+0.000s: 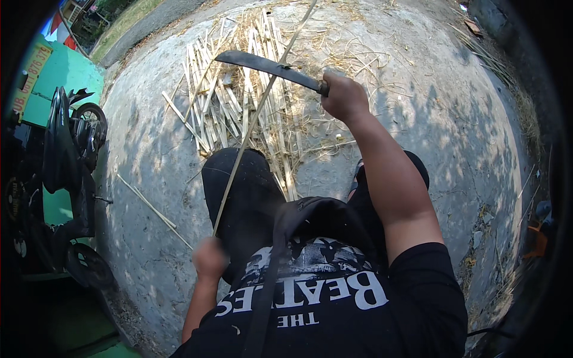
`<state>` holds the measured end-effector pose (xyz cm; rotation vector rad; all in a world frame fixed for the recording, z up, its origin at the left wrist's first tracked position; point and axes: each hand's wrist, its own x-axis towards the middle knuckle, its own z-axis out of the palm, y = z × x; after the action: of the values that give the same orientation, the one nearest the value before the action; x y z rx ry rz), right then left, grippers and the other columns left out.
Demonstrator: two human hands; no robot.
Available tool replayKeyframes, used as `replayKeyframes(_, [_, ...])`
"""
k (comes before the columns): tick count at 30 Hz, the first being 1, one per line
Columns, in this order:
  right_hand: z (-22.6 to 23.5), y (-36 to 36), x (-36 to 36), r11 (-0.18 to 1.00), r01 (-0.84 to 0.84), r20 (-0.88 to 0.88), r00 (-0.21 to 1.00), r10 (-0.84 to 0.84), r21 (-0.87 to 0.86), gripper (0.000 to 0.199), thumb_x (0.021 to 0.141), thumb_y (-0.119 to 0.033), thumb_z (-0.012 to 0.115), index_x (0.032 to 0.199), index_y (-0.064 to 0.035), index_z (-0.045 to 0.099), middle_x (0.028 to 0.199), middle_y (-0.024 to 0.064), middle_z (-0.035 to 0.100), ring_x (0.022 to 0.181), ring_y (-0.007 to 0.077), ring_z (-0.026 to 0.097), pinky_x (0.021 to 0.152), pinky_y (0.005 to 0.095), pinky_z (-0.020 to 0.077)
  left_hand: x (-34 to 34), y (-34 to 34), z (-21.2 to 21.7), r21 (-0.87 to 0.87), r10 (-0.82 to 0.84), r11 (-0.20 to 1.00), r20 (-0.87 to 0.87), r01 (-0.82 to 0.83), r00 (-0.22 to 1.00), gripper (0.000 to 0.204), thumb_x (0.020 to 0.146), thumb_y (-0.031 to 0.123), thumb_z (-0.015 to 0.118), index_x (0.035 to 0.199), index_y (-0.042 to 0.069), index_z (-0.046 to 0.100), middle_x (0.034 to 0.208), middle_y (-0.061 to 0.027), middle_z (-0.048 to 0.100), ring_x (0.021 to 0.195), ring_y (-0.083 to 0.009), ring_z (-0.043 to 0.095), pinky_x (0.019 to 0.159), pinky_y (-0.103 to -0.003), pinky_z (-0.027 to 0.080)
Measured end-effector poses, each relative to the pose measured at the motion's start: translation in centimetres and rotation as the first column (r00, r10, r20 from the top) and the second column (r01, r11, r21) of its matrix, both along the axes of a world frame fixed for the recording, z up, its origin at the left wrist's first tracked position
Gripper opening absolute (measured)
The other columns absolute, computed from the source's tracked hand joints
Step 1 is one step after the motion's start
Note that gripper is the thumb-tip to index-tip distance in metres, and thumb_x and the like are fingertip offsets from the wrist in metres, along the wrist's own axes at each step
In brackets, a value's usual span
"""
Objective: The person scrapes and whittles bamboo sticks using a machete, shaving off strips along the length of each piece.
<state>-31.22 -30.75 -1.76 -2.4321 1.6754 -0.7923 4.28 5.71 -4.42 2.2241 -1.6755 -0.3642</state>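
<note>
My right hand (345, 95) is wrapped round the handle of a machete (248, 61), held out in front of me with its dark blade pointing left. A long, thin bamboo strip (243, 145) rises from my left hand (209, 259), which is closed on its near end beside my left thigh. The strip slants away to the far edge of the view and crosses the blade near its middle. A small dark curl shows on the blade by that crossing. My left fingers are partly blurred.
Split bamboo pieces (209, 113) lie heaped on the concrete ground (143, 143) ahead, with curly shavings (358, 56) to their right. Thin strips (149, 206) lie left of my leg. A parked motorcycle (65, 143) stands at the left, and an orange object (535, 241) at the right edge.
</note>
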Motion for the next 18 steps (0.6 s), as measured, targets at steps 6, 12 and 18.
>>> replayKeyframes(6, [-0.9, 0.6, 0.9, 0.96, -0.1, 0.337, 0.942, 0.006, 0.263, 0.02, 0.081, -0.018, 0.07, 0.094, -0.0043, 0.064, 0.078, 0.0174, 0.069, 0.071, 0.0363, 0.068, 0.066, 0.0473, 0.0519, 0.1, 0.0, -0.1, -0.009, 0.011, 1.0, 0.027, -0.011, 1.0, 0.035, 0.104, 0.028, 0.055, 0.082, 0.001, 0.054, 0.071, -0.0266, 0.06, 0.07, -0.0516, 0.06, 0.059, -0.056, 0.044])
replayKeyframes(12, [0.3, 3.9, 3.2, 0.874, -0.362, 0.174, 0.931, 0.321, 0.323, 0.019, 0.08, -0.015, 0.07, 0.094, -0.0053, 0.064, 0.076, 0.0141, 0.067, 0.075, 0.0347, 0.068, 0.069, 0.0437, 0.0516, -0.2, -0.1, 0.1, -0.057, 0.013, 0.998, 0.016, -0.013, 1.0, 0.034, 0.104, 0.028, 0.056, 0.083, 0.001, 0.054, 0.068, -0.0265, 0.059, 0.069, -0.0518, 0.061, 0.057, -0.056, 0.044])
replayKeyframes(18, [0.3, 1.8, 3.3, 0.963, -0.256, -0.003, 0.966, 0.257, -0.079, 0.009, 0.084, -0.016, 0.069, 0.085, -0.0111, 0.061, 0.07, 0.01, 0.067, 0.073, 0.0354, 0.069, 0.075, 0.0496, 0.0538, 1.0, 0.3, -0.5, -0.053, 0.008, 0.999, 0.076, -0.004, 0.997, 0.034, 0.104, 0.029, 0.055, 0.083, 0.002, 0.054, 0.068, -0.0264, 0.06, 0.069, -0.0515, 0.061, 0.057, -0.056, 0.044])
